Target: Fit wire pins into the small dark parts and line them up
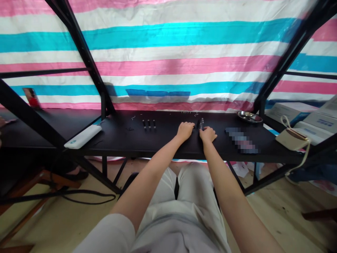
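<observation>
My right hand is closed, its thumb and fingers around a small upright dark-and-silver piece just above the black table. The piece is too small for me to tell its kind. Close by on the left, my left hand is closed with its fingers curled. A dark speck shows at its fingertips, but what it holds, if anything, cannot be made out. Three short black sticks with pale ends lie side by side to the left of my hands. Behind my hands, several tiny pale pieces sit in a row near the back edge.
A round metal dish is at the back right, near a blurred-out flat object. A beige pouch rests at the right end by white boxes. On the left lies a long white device. Black frame posts flank the table.
</observation>
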`<state>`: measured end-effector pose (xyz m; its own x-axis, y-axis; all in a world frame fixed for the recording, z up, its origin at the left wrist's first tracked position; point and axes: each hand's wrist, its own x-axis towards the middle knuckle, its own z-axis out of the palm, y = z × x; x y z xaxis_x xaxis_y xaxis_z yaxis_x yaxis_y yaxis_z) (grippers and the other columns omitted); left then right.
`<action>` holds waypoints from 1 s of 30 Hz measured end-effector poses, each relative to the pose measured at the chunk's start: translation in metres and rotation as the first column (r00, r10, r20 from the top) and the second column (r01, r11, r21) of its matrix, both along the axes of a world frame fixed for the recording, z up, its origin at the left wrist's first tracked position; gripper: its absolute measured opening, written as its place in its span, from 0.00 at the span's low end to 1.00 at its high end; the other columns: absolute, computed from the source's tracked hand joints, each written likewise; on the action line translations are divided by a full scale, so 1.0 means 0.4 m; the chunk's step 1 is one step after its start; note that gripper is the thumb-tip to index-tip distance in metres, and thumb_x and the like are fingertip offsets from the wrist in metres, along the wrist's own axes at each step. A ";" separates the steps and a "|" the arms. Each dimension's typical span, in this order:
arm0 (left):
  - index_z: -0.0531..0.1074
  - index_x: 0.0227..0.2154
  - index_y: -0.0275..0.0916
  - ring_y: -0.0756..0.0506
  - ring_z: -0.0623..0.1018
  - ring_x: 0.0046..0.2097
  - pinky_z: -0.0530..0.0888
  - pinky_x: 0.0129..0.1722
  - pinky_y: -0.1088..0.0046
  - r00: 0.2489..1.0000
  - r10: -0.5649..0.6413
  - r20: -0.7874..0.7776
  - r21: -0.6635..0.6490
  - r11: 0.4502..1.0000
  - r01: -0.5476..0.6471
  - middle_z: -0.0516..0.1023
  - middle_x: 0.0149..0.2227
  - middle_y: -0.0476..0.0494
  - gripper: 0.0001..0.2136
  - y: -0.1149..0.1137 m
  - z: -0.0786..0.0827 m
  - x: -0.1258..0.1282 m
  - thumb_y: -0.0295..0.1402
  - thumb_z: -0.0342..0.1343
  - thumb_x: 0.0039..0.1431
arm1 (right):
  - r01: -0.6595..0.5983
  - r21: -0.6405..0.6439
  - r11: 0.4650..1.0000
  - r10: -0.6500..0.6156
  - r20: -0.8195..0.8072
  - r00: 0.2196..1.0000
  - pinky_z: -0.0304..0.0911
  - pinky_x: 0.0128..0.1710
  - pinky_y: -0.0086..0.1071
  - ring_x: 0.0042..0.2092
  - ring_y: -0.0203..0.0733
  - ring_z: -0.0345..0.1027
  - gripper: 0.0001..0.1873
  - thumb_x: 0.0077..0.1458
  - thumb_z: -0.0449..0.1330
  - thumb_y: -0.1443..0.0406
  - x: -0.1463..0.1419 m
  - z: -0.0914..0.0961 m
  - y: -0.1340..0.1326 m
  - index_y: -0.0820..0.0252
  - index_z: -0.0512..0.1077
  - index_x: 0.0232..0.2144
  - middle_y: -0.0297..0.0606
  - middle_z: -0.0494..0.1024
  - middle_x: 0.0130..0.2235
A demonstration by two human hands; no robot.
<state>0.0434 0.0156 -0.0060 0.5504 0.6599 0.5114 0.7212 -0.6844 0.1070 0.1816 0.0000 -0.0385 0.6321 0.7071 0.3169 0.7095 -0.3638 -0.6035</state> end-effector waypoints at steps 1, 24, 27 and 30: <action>0.71 0.41 0.39 0.45 0.72 0.41 0.64 0.42 0.68 1.000 0.006 0.027 -0.006 1.000 -0.005 0.76 0.38 0.43 0.11 -0.003 0.000 -0.019 0.30 0.45 0.61 | 0.009 0.009 1.000 -0.009 0.006 1.000 0.52 0.44 0.48 0.44 0.55 0.63 0.15 0.49 0.55 0.58 0.001 -0.003 0.003 0.61 0.72 0.36 0.52 0.73 0.41; 0.70 0.36 0.39 0.50 0.75 0.35 0.70 0.40 0.74 0.714 0.204 0.670 -0.230 0.971 -0.061 0.76 0.32 0.46 0.06 -0.023 -0.033 -0.186 0.30 0.51 0.57 | -0.144 0.018 0.989 0.143 0.053 0.988 0.53 0.39 0.36 0.38 0.45 0.65 0.10 0.53 0.51 0.62 -0.044 0.037 -0.030 0.61 0.69 0.34 0.44 0.74 0.35; 0.70 0.36 0.38 0.50 0.74 0.34 0.70 0.40 0.75 0.698 0.185 0.692 -0.212 0.976 -0.049 0.76 0.32 0.46 0.06 -0.022 -0.034 -0.187 0.29 0.51 0.56 | -0.342 0.115 0.933 0.320 0.172 0.932 0.54 0.35 0.32 0.36 0.42 0.65 0.11 0.56 0.49 0.62 -0.074 0.041 -0.043 0.61 0.66 0.38 0.42 0.74 0.34; 0.71 0.35 0.38 0.51 0.74 0.35 0.70 0.40 0.75 0.700 0.186 0.689 -0.213 0.976 -0.050 0.75 0.33 0.46 0.06 -0.022 -0.034 -0.188 0.28 0.51 0.56 | -0.462 0.048 0.885 0.430 0.293 0.854 0.53 0.33 0.30 0.34 0.41 0.65 0.08 0.55 0.50 0.63 -0.099 0.040 -0.045 0.60 0.66 0.36 0.40 0.74 0.33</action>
<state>-0.0319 0.0070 -0.0198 -0.0118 0.8054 0.5926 0.4625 -0.5210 0.7174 0.1421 -0.0181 -0.0226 0.1373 0.8420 0.5217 0.9180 0.0896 -0.3864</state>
